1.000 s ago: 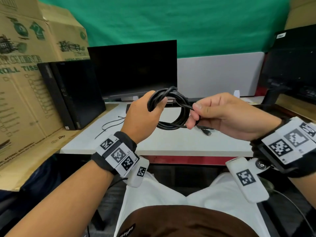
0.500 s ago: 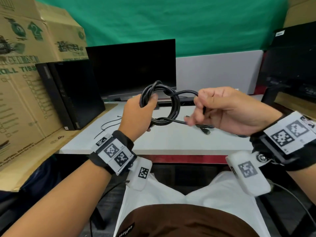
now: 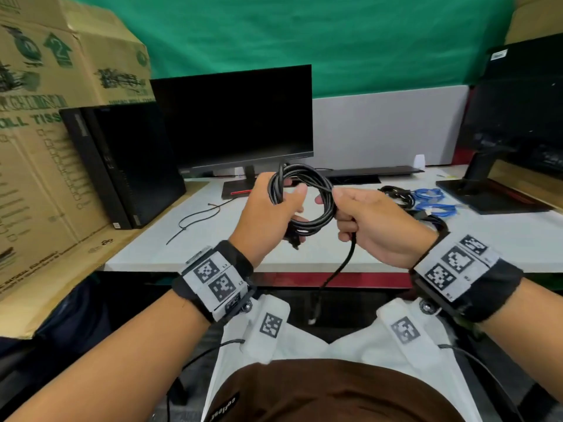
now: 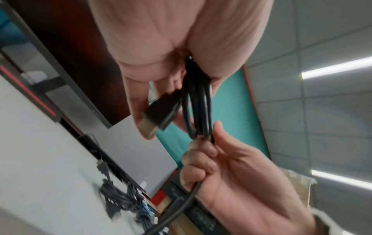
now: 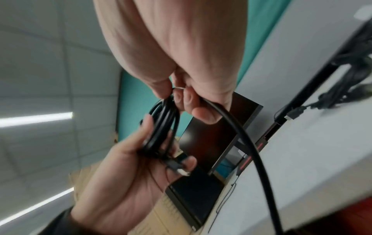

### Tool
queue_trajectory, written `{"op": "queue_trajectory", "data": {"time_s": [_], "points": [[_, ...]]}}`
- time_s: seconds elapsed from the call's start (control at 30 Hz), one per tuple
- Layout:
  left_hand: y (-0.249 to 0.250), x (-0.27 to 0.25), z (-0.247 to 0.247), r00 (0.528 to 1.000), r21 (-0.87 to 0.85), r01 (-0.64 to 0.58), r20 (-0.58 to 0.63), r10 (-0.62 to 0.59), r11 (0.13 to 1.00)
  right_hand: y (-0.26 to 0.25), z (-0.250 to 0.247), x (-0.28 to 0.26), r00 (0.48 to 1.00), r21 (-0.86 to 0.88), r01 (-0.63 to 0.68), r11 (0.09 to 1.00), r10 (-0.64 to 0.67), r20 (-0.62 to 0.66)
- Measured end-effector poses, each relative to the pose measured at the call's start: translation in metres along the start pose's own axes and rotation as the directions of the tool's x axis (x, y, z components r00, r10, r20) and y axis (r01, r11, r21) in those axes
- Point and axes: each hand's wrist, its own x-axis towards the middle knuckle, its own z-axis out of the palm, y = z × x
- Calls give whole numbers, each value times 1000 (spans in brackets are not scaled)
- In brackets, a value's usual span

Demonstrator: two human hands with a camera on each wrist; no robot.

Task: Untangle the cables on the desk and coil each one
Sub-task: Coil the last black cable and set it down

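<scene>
Black cable (image 3: 304, 196) coiled into several loops, held up above the near edge of the bench (image 3: 518, 248) between both hands. Left hand (image 3: 268, 217) wrapped round the left side of the coil, thumb curled over the strands; one connector (image 4: 159, 111) lying against its fingers. Right hand (image 3: 374, 223) pinching the right side of the coil with thumb and forefinger, lower fingers curled round the loose tail — tail hanging down past the bench edge, its end plug (image 3: 313, 315) dangling between the knees. Farther out on the bench, right of the hands: a dark cable bundle (image 3: 399, 196) touching a blue cable (image 3: 432, 202), both still in a heap. Left of the hands, a thin black cord (image 3: 195, 217) lying loose on the bench. Behind — a dark monitor (image 3: 237, 120), a black computer tower (image 3: 122, 166) and a cardboard box (image 3: 45, 117) at far left.
</scene>
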Motion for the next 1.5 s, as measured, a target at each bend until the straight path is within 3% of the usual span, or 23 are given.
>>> {"op": "queue_trajectory", "data": {"time_s": [0.07,0.1,0.17,0.2,0.23,0.27,0.4,0.47,0.5,0.57,0.6,0.73,0.83,0.9,1.0,1.07,1.17,1.23,1.3,1.37,1.5], "points": [[-1,0,-1,992,225,-111,-34,122,968,-7,-4,-1,997,-118,64,991,-69,-35],[-1,0,-3,974,387,-207,-8,228,898,-11,-5,-2,991,-269,113,957,-130,-45],[2,-3,-5,887,694,-412,159,433,590,-15,-4,-4,971,-517,198,833,-240,-16],[6,-6,-4,841,764,-480,260,475,431,-17,-3,-5,963,-567,228,792,-268,12],[10,-8,-3,815,795,-515,339,470,320,-17,-1,-6,960,-581,246,776,-278,35],[13,-10,-2,808,801,-531,381,449,277,-18,0,-6,958,-582,259,771,-283,51],[14,-6,-5,848,746,-490,288,445,451,-18,2,-5,952,-590,284,756,-294,81],[11,-1,-8,869,745,-422,171,464,516,-13,-1,-6,948,-705,229,671,-320,4],[9,2,-11,888,730,-374,105,447,571,-11,-1,-7,927,-763,198,615,-371,-58],[5,5,-13,917,660,-298,-3,400,689,-6,1,-10,836,-847,157,508,-526,-160],[4,6,-12,923,610,-285,-34,383,739,-5,2,-11,812,-859,141,492,-554,-183],[3,-2,3,970,381,-220,-15,244,898,-2,8,-9,910,-802,84,592,-373,-180],[5,-10,11,988,306,-152,74,136,940,-3,5,-5,951,-742,114,661,-289,-112],[7,-12,12,968,405,-250,121,219,880,-5,3,-3,971,-608,104,787,-212,-108],[7,-13,10,882,545,-468,238,407,695,-7,8,-3,989,-347,22,937,-71,-131],[7,-15,11,865,484,-501,254,433,717,-8,11,-4,994,-181,-25,983,6,-110],[6,-19,15,877,443,-481,238,418,756,-8,11,-3,991,77,-71,995,79,-108],[8,-19,15,880,591,-467,235,412,658,-7,10,-3,989,43,-59,997,64,-131],[8,-18,13,870,795,-440,263,416,418,-8,11,-3,988,-130,-45,990,25,-151],[7,-17,11,867,884,-417,317,384,213,-9,12,-4,991,-247,-45,968,11,-136],[6,-17,12,923,944,-329,313,224,37,-13,7,-8,997,-419,-55,906,27,-73]]}}
